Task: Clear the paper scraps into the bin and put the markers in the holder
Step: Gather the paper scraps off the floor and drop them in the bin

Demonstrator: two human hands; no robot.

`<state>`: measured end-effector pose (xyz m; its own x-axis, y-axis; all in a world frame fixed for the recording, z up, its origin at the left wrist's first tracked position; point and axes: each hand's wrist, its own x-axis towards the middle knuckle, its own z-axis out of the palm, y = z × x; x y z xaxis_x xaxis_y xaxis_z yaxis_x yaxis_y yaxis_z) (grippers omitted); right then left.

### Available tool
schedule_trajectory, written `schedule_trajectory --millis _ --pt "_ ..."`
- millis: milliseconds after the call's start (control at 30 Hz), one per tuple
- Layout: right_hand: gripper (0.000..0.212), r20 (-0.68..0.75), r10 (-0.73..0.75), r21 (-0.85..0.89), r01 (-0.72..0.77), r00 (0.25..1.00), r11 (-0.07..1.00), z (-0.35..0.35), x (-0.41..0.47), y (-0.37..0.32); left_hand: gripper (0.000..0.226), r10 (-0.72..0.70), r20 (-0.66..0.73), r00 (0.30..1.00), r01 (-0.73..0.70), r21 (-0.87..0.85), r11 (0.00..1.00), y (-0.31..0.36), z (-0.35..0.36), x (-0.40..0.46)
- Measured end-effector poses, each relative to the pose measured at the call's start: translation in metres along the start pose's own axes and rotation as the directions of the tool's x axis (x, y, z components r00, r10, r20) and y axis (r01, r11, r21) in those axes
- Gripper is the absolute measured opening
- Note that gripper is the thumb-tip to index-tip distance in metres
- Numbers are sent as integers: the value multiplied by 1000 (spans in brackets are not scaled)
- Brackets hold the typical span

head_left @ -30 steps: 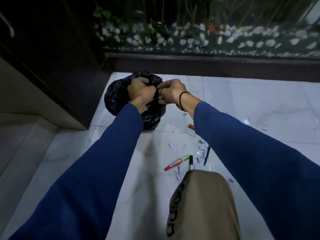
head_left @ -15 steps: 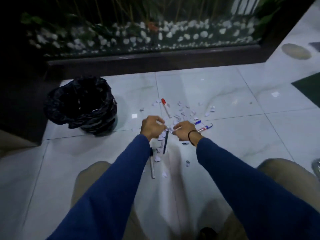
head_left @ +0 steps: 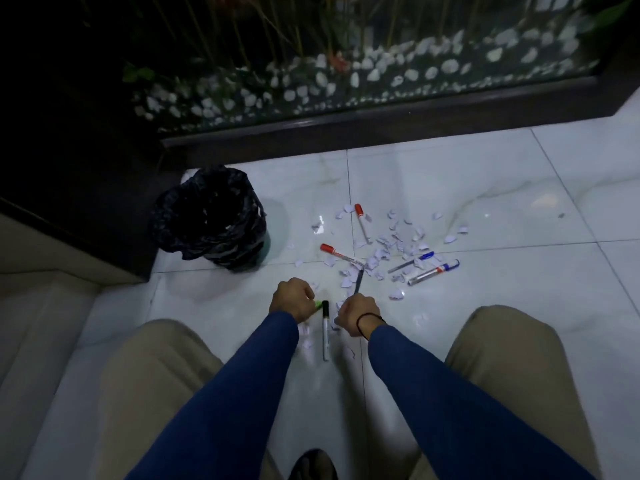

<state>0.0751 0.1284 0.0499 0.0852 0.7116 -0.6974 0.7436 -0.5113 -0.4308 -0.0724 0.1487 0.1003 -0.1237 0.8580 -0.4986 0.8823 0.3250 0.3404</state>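
The bin [head_left: 211, 223], lined with a black bag, is standing at the far left of the tiled floor [head_left: 485, 209], close to the dark wall corner; its mouth is open; no holder is showing in this view.

Nearer to the person, the left hand [head_left: 291, 299] is hovering low over the floor with its fingers curled; it is pinching something with a green tip [head_left: 318, 304], most likely a marker, but the rest is hidden under the hand; just to the right of it a black-capped marker [head_left: 325, 329] is lying on the floor, pointing toward the person, with a few scraps around it.

The right hand [head_left: 356, 315], with a dark band on its wrist, is also curled; a dark pen [head_left: 358, 280] is sticking out from its far side, so it seems to be gripping this pen, though the fingers themselves are not showing.

Beyond the hands, around the middle of the floor, the paper scraps [head_left: 394, 244] are lying spread in a loose patch; among them two red-capped markers are lying, one [head_left: 362, 221] farther and pointing away, one [head_left: 341, 255] nearer and slanted; at the right side of the patch a thin blue-capped pen [head_left: 412, 262] and a thicker blue-capped marker [head_left: 434, 271] are lying almost parallel, just beside each other.

At the near edge, two knees in beige trousers are framing the blue sleeves.
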Motion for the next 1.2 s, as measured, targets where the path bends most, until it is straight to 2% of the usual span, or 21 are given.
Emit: schedule_trajectory --millis 100,233,400,533,667,733,833,867,1000,1100,1200 --pt "53 -23 -43 -77 41 999 996 17 14 -8 22 -22 -44 999 24 52 998 -15 0 12" --pt "46 -71 -76 -134 66 995 989 42 27 -9 20 -62 -42 997 66 87 994 -42 14 21" --pt "52 -111 -63 -69 55 992 996 65 33 -14 21 -71 -20 997 73 173 982 -64 30 22" --pt "38 -111 -59 -46 54 992 997 72 37 -12 32 -38 0 999 37 249 968 -70 40 30" --pt "25 -96 -18 14 20 995 1000 73 37 -8 17 2 19 1000 -8 333 943 -71 58 32" --pt "30 -91 -21 43 25 996 999 73 37 -7 15 17 19 1000 -23 341 940 -71 64 31" --pt "31 -101 -34 70 41 994 997 69 36 -8 29 -17 52 999 1 311 950 -68 63 33" --pt "37 -105 -30 80 38 994 996 66 37 -8 32 -32 51 998 16 295 955 -66 61 36" --pt "35 -145 -15 136 35 989 990 44 37 -11 31 -76 -37 996 80 140 987 -43 44 44" --pt "33 -210 21 203 23 977 979 18 39 -6 24 -6 -100 995 9 26 1000 -11 41 48" --pt "34 -275 112 289 -29 955 957 -12 34 17 18 64 -73 995 -72 -109 991 31 60 45"
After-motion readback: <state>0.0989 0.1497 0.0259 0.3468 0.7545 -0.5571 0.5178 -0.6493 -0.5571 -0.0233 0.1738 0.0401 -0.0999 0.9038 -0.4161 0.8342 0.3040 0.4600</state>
